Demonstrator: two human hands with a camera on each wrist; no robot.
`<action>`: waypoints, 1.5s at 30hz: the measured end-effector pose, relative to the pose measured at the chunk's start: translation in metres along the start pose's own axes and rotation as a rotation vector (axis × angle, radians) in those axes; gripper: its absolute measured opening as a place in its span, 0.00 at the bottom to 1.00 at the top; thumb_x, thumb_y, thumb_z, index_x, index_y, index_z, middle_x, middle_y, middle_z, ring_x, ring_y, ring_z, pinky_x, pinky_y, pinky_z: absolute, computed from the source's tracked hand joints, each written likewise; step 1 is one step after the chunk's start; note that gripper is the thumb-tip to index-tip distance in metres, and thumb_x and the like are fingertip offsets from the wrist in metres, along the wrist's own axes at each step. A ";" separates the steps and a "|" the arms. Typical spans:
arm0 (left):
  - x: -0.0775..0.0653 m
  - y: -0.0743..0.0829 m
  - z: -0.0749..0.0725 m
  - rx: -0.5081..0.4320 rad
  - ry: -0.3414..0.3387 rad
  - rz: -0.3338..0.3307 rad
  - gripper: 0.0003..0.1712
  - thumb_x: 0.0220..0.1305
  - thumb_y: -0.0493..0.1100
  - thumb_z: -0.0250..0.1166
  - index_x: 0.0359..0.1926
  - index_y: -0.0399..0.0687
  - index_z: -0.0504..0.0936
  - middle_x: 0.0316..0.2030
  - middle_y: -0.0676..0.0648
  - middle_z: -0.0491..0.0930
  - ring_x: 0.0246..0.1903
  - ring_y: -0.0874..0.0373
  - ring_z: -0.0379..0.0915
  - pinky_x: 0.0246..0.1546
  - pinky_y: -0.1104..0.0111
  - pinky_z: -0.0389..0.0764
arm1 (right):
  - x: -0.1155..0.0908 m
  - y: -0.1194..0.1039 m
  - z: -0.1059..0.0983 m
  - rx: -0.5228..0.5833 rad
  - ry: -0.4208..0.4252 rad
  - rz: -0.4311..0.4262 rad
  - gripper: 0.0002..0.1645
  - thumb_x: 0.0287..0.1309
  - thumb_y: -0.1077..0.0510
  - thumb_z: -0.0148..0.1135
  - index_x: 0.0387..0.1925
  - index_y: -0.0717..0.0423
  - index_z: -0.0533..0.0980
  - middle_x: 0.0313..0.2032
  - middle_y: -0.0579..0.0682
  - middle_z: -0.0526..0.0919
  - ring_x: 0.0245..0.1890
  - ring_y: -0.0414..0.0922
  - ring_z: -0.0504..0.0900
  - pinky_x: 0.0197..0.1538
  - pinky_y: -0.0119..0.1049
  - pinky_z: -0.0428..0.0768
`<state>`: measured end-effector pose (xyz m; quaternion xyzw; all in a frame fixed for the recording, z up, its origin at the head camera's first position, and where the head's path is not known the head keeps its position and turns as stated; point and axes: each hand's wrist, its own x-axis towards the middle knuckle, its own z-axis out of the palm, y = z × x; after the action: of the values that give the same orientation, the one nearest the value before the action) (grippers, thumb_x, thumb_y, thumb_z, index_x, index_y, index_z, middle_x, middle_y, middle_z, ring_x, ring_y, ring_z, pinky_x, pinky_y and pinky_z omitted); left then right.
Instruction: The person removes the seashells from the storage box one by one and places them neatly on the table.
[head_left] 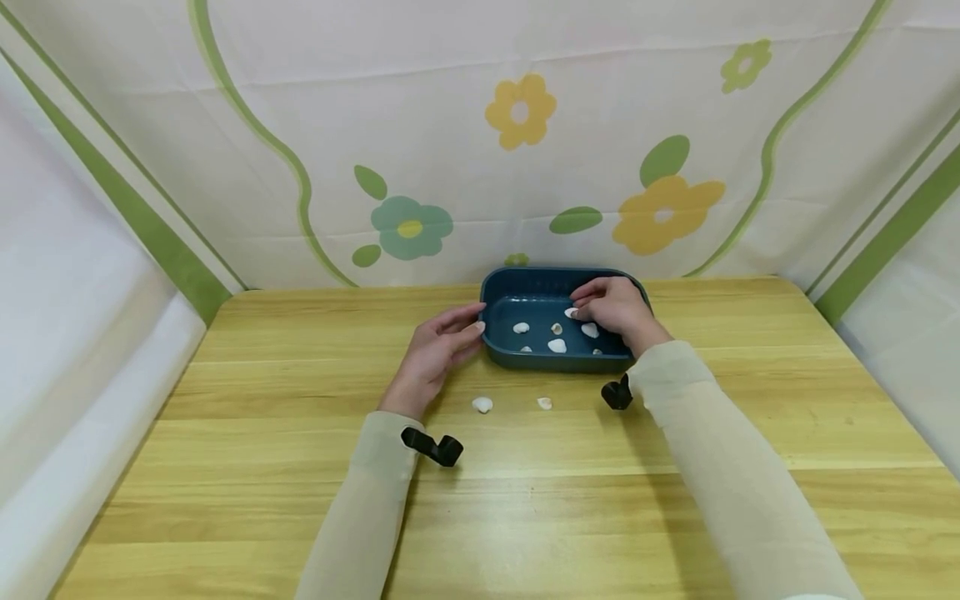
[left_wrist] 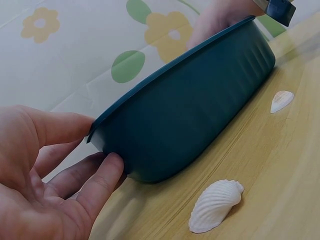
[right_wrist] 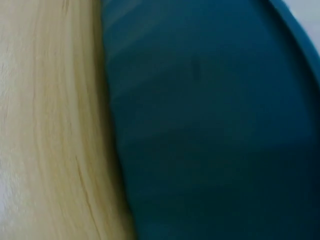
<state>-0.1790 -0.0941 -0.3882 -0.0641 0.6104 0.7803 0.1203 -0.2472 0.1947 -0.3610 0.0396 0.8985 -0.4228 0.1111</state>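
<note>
A dark teal plastic basin (head_left: 558,363) stands on the wooden table against the back cloth, with several white seashells inside. My right hand (head_left: 618,310) reaches over its right side and pinches a white seashell (head_left: 570,312) between thumb and fingertips above the basin floor. At the basin's left end, my left hand (head_left: 435,354) touches the outer wall with loosely extended fingers, its thumb (left_wrist: 65,129) right at the rim. The right wrist view shows only the basin's outer wall (right_wrist: 210,120) and the tabletop; that hand is hidden there.
Two seashells lie on the table in front of the basin: a ribbed white one (head_left: 482,404) on the left and a smaller one (head_left: 544,403) on the right. A flower-printed cloth (head_left: 480,192) hangs close behind the basin.
</note>
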 end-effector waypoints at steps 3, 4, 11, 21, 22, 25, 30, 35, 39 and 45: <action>0.000 0.000 0.000 -0.001 0.002 0.002 0.23 0.75 0.34 0.68 0.67 0.50 0.85 0.69 0.47 0.81 0.65 0.55 0.80 0.66 0.63 0.84 | 0.001 0.000 0.001 -0.031 0.015 0.006 0.20 0.66 0.59 0.74 0.58 0.57 0.85 0.51 0.55 0.90 0.49 0.51 0.85 0.60 0.46 0.84; 0.000 0.000 0.000 0.001 0.001 0.003 0.23 0.75 0.34 0.68 0.67 0.50 0.85 0.69 0.47 0.82 0.65 0.55 0.80 0.66 0.63 0.84 | 0.001 0.001 0.001 -0.038 0.018 0.008 0.20 0.66 0.59 0.75 0.58 0.57 0.85 0.50 0.55 0.89 0.49 0.51 0.84 0.60 0.47 0.84; 0.000 0.000 0.000 0.005 -0.006 0.006 0.24 0.75 0.34 0.68 0.69 0.48 0.84 0.70 0.46 0.80 0.67 0.53 0.79 0.67 0.62 0.84 | 0.003 0.002 0.002 -0.060 0.047 -0.005 0.19 0.63 0.61 0.77 0.54 0.58 0.85 0.46 0.53 0.90 0.46 0.51 0.84 0.58 0.47 0.85; 0.001 -0.002 -0.001 0.009 -0.005 0.010 0.23 0.75 0.34 0.68 0.68 0.49 0.84 0.71 0.44 0.79 0.62 0.57 0.81 0.68 0.61 0.83 | 0.004 0.004 0.004 -0.124 0.074 -0.023 0.18 0.61 0.59 0.79 0.51 0.59 0.85 0.43 0.54 0.89 0.44 0.52 0.84 0.56 0.48 0.85; 0.001 -0.002 -0.001 0.008 -0.006 0.010 0.23 0.75 0.34 0.68 0.68 0.49 0.84 0.71 0.44 0.79 0.63 0.56 0.81 0.69 0.60 0.83 | 0.004 0.004 0.004 -0.128 0.070 -0.024 0.18 0.62 0.59 0.79 0.51 0.59 0.85 0.43 0.54 0.89 0.44 0.51 0.84 0.57 0.48 0.84; 0.001 -0.001 -0.001 0.005 -0.008 0.009 0.23 0.75 0.34 0.68 0.68 0.49 0.84 0.72 0.44 0.79 0.65 0.54 0.80 0.69 0.59 0.82 | 0.005 0.004 0.005 -0.137 0.045 -0.030 0.18 0.63 0.57 0.78 0.52 0.58 0.86 0.44 0.53 0.89 0.44 0.51 0.84 0.58 0.48 0.84; 0.001 0.000 -0.001 0.006 -0.016 0.010 0.23 0.75 0.35 0.68 0.69 0.49 0.84 0.73 0.43 0.78 0.68 0.51 0.78 0.71 0.58 0.81 | 0.006 0.004 0.005 -0.166 0.010 -0.028 0.19 0.63 0.53 0.79 0.52 0.57 0.86 0.44 0.52 0.88 0.45 0.51 0.82 0.57 0.47 0.83; 0.001 0.000 -0.001 -0.001 -0.024 0.015 0.24 0.75 0.35 0.68 0.69 0.48 0.83 0.73 0.43 0.77 0.70 0.49 0.76 0.72 0.57 0.80 | 0.006 0.004 0.005 -0.183 -0.009 -0.022 0.18 0.65 0.52 0.78 0.52 0.56 0.87 0.46 0.54 0.87 0.47 0.52 0.81 0.57 0.46 0.82; 0.001 0.000 -0.001 0.002 -0.021 0.013 0.24 0.75 0.35 0.68 0.69 0.48 0.83 0.73 0.43 0.77 0.71 0.48 0.76 0.72 0.57 0.79 | 0.006 0.003 0.005 -0.188 -0.020 -0.022 0.19 0.65 0.51 0.78 0.52 0.57 0.86 0.48 0.56 0.87 0.48 0.53 0.81 0.57 0.47 0.83; 0.001 -0.001 -0.001 0.009 -0.016 0.015 0.24 0.75 0.34 0.68 0.69 0.48 0.83 0.72 0.44 0.78 0.70 0.48 0.77 0.70 0.59 0.81 | 0.005 0.004 0.005 -0.198 -0.031 -0.021 0.18 0.66 0.51 0.77 0.50 0.57 0.86 0.48 0.56 0.86 0.47 0.53 0.80 0.55 0.45 0.81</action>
<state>-0.1799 -0.0949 -0.3902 -0.0528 0.6134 0.7789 0.1195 -0.2511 0.1934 -0.3681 0.0125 0.9344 -0.3337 0.1242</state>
